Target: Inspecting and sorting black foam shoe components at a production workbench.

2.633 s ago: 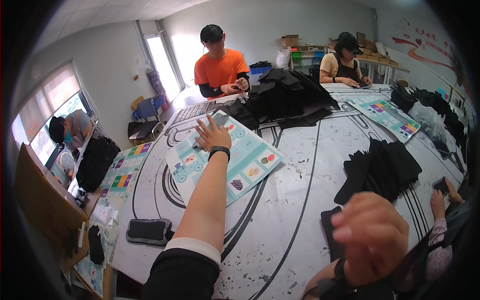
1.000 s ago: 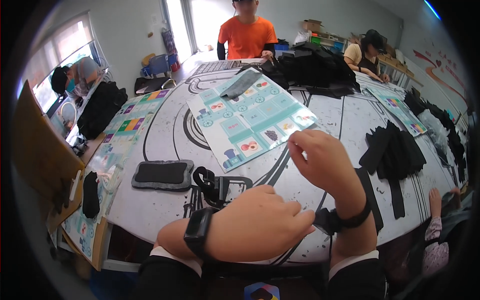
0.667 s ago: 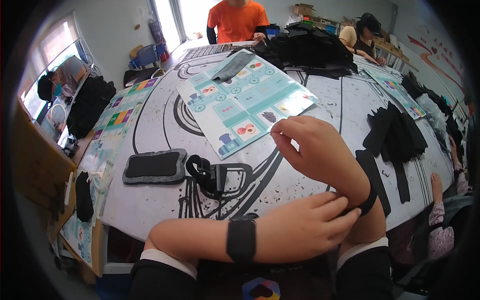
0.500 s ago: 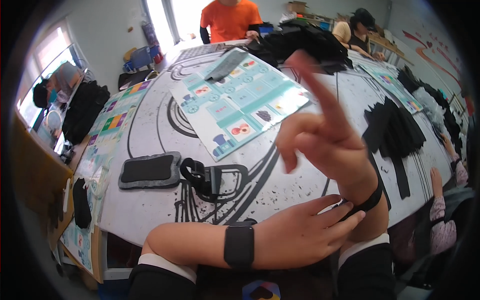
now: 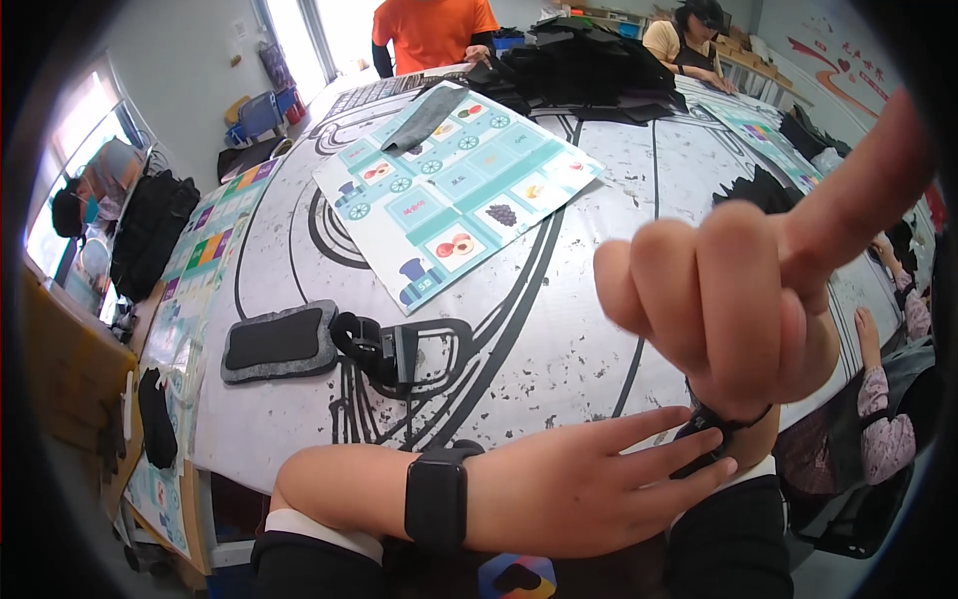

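My left hand (image 5: 579,479) reaches across in front of me, fingers stretched out and a little apart. Its fingertips touch a black wristband (image 5: 707,439) on my right wrist. A black square-faced watch (image 5: 436,501) sits on the left wrist. My right hand (image 5: 733,299) is raised near the camera, with one finger pointing to the upper right and the others curled in; nothing shows in it. On the table left of it lie a grey-edged black pad (image 5: 279,342) and a black strap with a buckle (image 5: 384,349).
A teal-and-white picture board (image 5: 439,210) lies on the white table (image 5: 559,369), a grey fabric strip (image 5: 427,120) on top. Black fabric is piled (image 5: 589,75) at the back. Across the table are a person in orange (image 5: 434,35) and one in a black cap (image 5: 689,45); another sleeve (image 5: 873,399) shows at right.
My right hand has come closer to the camera and to the right, its finger now pointing upper right instead of upper left. My left fingers remain at the right wristband. The view has shifted slightly.
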Motion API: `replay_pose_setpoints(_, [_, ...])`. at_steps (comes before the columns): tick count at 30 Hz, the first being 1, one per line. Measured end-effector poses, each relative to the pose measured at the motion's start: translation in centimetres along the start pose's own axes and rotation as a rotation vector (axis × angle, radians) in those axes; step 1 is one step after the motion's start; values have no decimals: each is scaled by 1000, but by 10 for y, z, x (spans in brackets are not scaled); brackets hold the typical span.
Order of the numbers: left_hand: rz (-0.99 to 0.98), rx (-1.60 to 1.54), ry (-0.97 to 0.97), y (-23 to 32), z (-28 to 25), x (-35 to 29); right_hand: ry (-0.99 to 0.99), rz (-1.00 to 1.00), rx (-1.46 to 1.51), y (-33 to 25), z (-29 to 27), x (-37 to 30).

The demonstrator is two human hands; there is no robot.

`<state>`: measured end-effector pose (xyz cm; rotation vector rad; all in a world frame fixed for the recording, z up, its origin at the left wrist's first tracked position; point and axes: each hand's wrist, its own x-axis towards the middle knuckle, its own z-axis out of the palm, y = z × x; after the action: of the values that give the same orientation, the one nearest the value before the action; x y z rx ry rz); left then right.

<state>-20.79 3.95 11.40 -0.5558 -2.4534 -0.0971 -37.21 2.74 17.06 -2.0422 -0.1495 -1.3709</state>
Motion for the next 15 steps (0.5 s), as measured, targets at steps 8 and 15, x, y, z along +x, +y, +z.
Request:
replay_pose_setpoints(8, [-41,5,15,3,-8,-8,239,39,59,9,5,6])
replay_pose_setpoints(15, [76,-22,300,9,5,4,83,475,-636,-16,-17,-2])
